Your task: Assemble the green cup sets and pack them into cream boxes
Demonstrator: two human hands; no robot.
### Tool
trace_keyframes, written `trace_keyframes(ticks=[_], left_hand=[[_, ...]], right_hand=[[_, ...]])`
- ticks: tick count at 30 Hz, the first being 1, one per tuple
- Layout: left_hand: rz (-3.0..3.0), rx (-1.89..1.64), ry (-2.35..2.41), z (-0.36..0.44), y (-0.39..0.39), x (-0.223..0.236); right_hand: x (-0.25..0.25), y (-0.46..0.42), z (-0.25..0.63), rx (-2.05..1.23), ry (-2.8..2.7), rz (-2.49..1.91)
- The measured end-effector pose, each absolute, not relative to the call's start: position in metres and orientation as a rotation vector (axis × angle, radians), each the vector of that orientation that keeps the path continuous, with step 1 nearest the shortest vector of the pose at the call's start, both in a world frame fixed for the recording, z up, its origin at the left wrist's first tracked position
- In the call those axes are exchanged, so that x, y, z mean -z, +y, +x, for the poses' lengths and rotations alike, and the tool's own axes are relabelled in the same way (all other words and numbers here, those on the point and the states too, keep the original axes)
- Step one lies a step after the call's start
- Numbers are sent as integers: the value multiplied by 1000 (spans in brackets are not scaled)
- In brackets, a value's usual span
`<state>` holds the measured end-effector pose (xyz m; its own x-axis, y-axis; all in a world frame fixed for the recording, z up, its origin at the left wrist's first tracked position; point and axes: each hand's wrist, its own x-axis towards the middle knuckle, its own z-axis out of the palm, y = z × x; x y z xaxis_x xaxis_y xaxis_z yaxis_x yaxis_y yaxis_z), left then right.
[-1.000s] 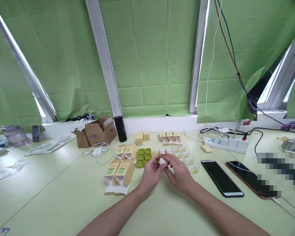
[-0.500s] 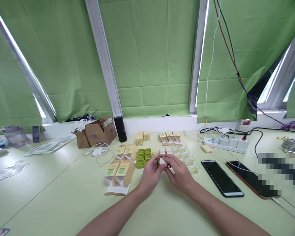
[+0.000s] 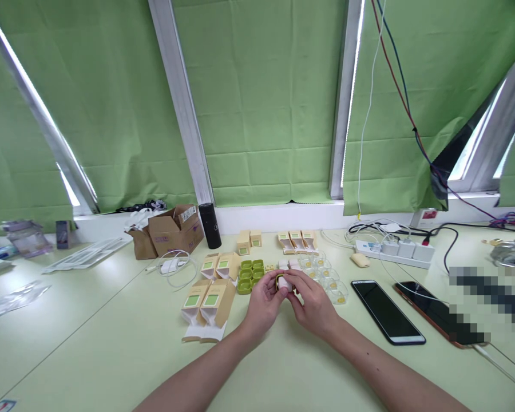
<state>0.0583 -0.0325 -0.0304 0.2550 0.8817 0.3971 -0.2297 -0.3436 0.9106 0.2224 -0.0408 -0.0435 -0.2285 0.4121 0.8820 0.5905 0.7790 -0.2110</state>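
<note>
My left hand (image 3: 264,303) is closed around a small green square box (image 3: 278,280) with a dark inside edge. The fingers of my right hand (image 3: 313,300) pinch a pale pink rounded piece (image 3: 285,284) against that box; how far it sits inside is hidden by the fingers. Just beyond my hands lie more pale pink pieces (image 3: 289,264). Several green square boxes (image 3: 244,285) stand in rows left of my left hand. To the right of my right hand are clear plastic lids (image 3: 332,285) with yellow spots.
Opened cardboard cartons (image 3: 218,303) with green labels stand at left, more cartons (image 3: 298,241) farther back. Two phones (image 3: 388,312) lie at right near a white power strip (image 3: 392,252). A brown cardboard box (image 3: 175,232) and a black cylinder (image 3: 210,225) stand near the wall.
</note>
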Motion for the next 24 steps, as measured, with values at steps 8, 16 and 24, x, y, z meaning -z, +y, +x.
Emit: trace_keyframes(ticks=[8,16,24], left_hand=[[1473,-1313,661,58,-33,28],[1479,-1315,667,59,-33,27],[1466,-1310,675,58,-33,27]], right_hand=[[43,-41,222,204,-1867,-768],[44,-40,223,185,-1886,-779],[44,-39,222,184,-1888,-799]])
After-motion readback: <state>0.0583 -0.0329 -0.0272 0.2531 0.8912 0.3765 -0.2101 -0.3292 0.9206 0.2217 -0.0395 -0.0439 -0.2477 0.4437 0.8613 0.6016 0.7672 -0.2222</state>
